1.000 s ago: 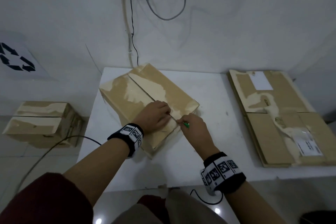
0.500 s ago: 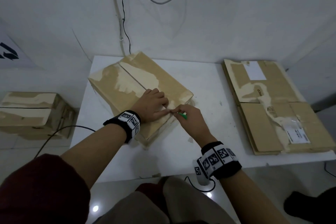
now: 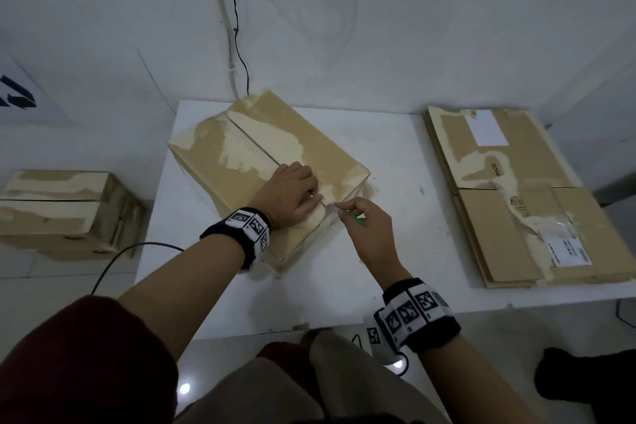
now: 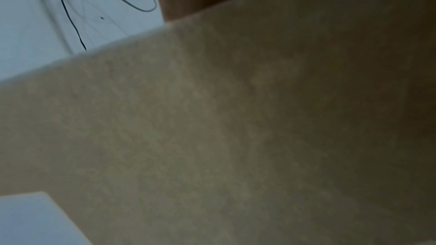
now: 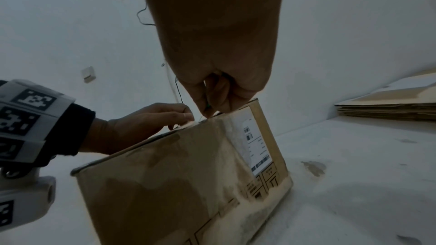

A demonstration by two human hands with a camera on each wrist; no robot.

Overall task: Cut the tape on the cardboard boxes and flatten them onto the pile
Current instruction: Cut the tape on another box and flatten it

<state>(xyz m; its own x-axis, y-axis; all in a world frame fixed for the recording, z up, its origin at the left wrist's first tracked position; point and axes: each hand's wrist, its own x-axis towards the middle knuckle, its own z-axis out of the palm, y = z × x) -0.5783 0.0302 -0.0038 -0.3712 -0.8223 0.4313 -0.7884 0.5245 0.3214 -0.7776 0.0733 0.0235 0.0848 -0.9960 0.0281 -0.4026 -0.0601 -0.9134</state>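
Box sits angled on the white table, top seam running toward me. My left hand lies on the top by the near end of the seam, fingers bent loosely and pressing the flap down, holding nothing. My right hand is closed in a pinch on a small green-handled cutter; its tip sits at the seam's near edge, close to touching my left fingertips. That closeness is the main risk: I judge a slip along the seam would run the blade into those fingers. Pressing too hard could also shove the box, since only 1 hand steadies it. Whether the seam tape is cut through I cannot tell. The pile of flattened boxes lies at the table's right side, well apart, with open table between and nothing blocking the way. 1 more taped box waits lower down, left of the table. Cables hang on the wall behind.
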